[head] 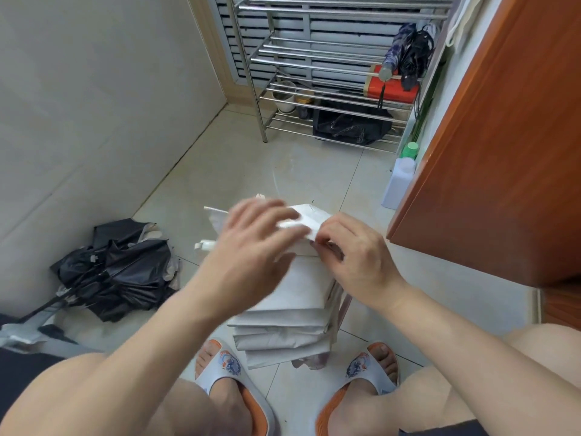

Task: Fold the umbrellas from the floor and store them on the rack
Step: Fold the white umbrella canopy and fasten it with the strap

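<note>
A white umbrella (292, 297) is held upright between the person's slippered feet, its lower end near the floor (251, 165) and its panels already gathered into flat pleats. The top flap is being smoothed by the left hand (251, 247), whose fingers lie fairly straight across the fabric; the hand is blurred, so it cannot be told whether the fabric is merely pressed or lightly held. A fold of fabric at the upper right is pinched by the right hand (355, 259), its fingers curled onto the edge.

The step in hand is judged to be the pleating and wrapping of the canopy, not yet its fastening; no strap can be made out. Next, the pleats will probably need to be wound tight around the shaft and secured, with one hand kept on the bundle so it does not spring loose.

A black umbrella (119, 272) lies crumpled and unfolded on the floor at the left, by the wall. Two folded umbrellas (405, 55) are already stored on the right end of the metal rack (314, 64), so the task is judged to be roughly half done.
</note>
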